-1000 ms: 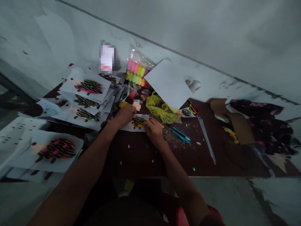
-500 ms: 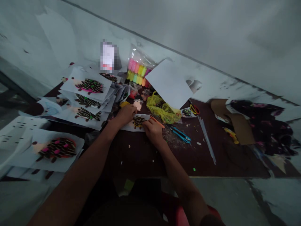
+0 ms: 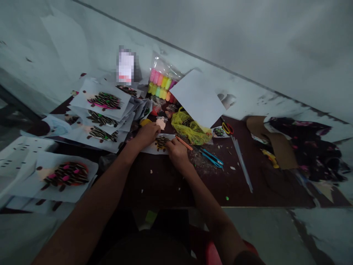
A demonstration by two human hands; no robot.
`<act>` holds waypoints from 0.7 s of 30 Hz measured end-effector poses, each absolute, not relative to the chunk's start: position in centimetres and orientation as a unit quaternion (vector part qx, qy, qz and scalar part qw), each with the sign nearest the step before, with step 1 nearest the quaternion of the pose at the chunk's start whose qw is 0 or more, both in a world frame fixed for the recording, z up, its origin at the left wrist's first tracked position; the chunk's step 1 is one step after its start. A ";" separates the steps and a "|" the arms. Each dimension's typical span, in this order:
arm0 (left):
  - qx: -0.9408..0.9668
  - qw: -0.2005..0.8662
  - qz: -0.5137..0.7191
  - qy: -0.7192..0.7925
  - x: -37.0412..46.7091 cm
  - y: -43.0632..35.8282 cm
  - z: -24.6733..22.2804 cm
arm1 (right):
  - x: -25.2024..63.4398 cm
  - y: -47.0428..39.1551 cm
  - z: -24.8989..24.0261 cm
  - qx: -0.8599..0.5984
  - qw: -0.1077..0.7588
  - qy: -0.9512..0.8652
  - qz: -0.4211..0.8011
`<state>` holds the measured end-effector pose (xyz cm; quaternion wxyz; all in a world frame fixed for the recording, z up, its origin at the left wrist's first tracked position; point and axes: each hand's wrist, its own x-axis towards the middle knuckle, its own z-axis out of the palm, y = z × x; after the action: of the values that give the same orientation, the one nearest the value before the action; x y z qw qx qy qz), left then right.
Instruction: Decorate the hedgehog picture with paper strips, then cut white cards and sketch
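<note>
A white sheet of paper (image 3: 150,149) with a hedgehog figure (image 3: 161,142) of dark, striped spines and yellow lies on the dark table between my hands. My left hand (image 3: 147,134) rests over the sheet's left part, fingers bent and close together. Its fingertips are beside a peach lump (image 3: 160,124), apparently clay; whether they touch it I cannot tell. At the sheet's right end, my right hand (image 3: 177,150) has its fingers curled and pressed together by the hedgehog. What lies under the fingertips is hidden. Just behind the right hand is an orange stick-like tool (image 3: 184,142).
Stacked hedgehog pictures (image 3: 102,101) fill the left side, with another picture (image 3: 66,175) in front. A bag of coloured clay (image 3: 162,82), a yellow plastic bag (image 3: 190,129) and a blank sheet (image 3: 197,97) stand behind. Blue snips (image 3: 211,158), scissors (image 3: 227,128) and clear sticks (image 3: 242,163) lie rightward.
My right hand has shifted very slightly to the left by the hedgehog. My left hand and the sheet stay in nearly the same place.
</note>
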<state>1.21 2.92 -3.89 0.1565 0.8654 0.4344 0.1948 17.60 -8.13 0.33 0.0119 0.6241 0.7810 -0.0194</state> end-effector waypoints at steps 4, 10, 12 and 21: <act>0.863 0.159 0.197 0.436 1.3 2.8 -3.8 | 17.5 -8.4 0.5 0.617 0.012 0.787 -0.008; 0.864 0.161 0.199 0.434 1.3 2.9 -3.8 | 18.1 -9.2 0.6 0.639 -0.074 0.766 -0.002; 0.864 0.165 0.198 0.433 1.3 2.9 -3.8 | 18.9 -8.9 0.9 0.652 -0.118 0.749 0.002; 0.866 0.155 0.209 0.428 1.2 2.8 -3.8 | 23.7 -3.0 3.1 0.745 -0.066 0.663 0.034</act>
<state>1.24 2.80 -3.77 0.1553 0.8658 0.4275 0.2087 23.72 -3.02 3.13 -0.0661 0.7445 0.6635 0.0338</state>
